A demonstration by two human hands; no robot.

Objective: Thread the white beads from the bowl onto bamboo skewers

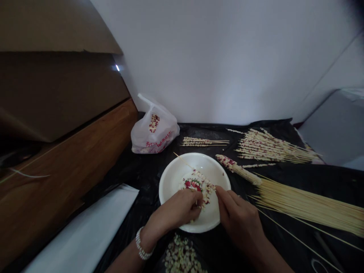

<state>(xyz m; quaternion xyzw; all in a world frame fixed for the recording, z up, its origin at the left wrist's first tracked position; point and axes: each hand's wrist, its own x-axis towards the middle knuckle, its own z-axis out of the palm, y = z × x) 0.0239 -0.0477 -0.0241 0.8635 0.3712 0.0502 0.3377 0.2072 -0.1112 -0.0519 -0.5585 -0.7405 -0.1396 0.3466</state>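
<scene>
Ctr-left of frame: thin plastic bag (155, 132), upright, slumped a bit; looks soft, prob. crinkles if pressed. Right of it, L hand (184, 204) reaches into the white bowl (165, 193), fingers curled down, tips hidden, so can't tell if they pinch a kernel.

Kernel skewer (202, 177) runs diag. over the bowl, mid-frame: bare tip up-left, kernels toward lower right. Prob. v. light; stick stiff lengthwise but thin, so likely to snap if bent hard. Kernels look firm, maybe a bit slick, could split or slide if squeezed. Best hold: lower-right end, light pinch, clear of the pointed tip. Loose kernels (207, 198) by L hand: tiny, prob. roll easily, fingertip pick only.

R hand (240, 212), right of the bowl, has thumb + fingers closed on the skewer's lower-right end. Just beyond, part-stripped cob (241, 172): prob. heaviest per piece, rigid; take it round the bare core. Far right, bare sticks (307, 201) in a loose spread: springy, splintery, prob. best lifted singly.
</scene>
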